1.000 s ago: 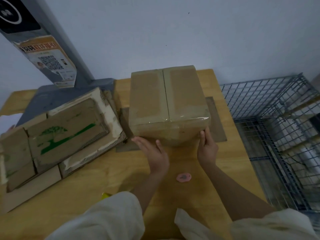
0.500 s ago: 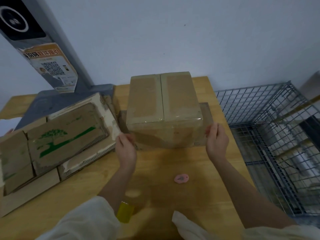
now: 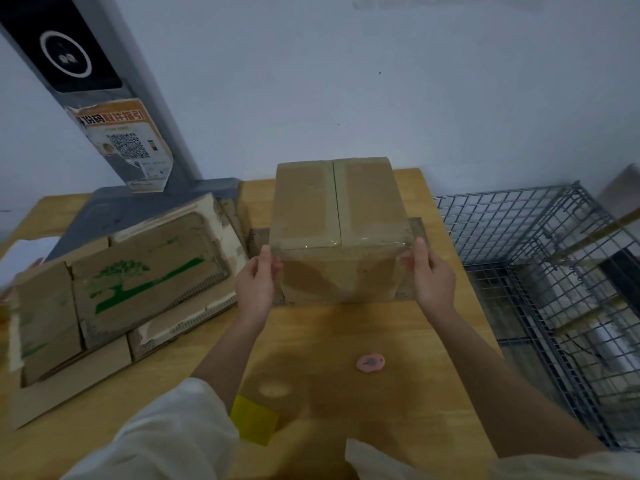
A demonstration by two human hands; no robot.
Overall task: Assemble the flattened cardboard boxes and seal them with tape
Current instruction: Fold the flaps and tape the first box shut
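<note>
Brown taped cardboard box [image 3: 337,230] sits on the wooden table [image 3: 346,341], left hand [image 3: 256,289] and right hand [image 3: 433,282] pinching its two front corners.

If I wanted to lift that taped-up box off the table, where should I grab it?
Probably by its two side walls, coming from left and right at once, where the left hand and right hand sit now. The cardboard box stands upright with flat sides and a closed, tape-slick top offering no edge.
</note>
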